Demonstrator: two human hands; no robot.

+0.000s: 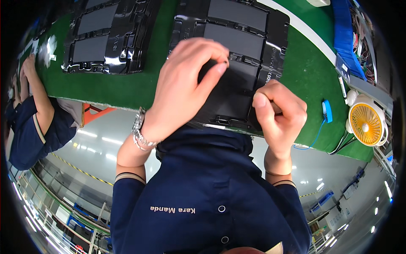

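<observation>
A black moulded plastic tray (pixel 277 25) lies in front of me, with flat dark grey rectangular panels (pixel 239 42) sitting in its recesses. My left hand (pixel 182 78) hovers over the tray's left and middle part, thumb and fingertips brought together in a pinch. Near the tray's right edge is my right hand (pixel 282 114), fingers curled in and thumb pressed against the index finger. Whatever either pinch holds, if anything, is too small or hidden to make out. My left hand and wrist cover part of the tray. A metal bracelet (pixel 138 129) circles my left wrist.
Left of the tray stands a stack of similar black trays (pixel 131 46) on the green tabletop (pixel 55 80). To the right are a blue band with a cord (pixel 326 111), a marker (pixel 342 89), a yellow-and-white fan (pixel 366 120) and a blue bin (pixel 344 38). A co-worker's arm (pixel 40 95) reaches in at far left.
</observation>
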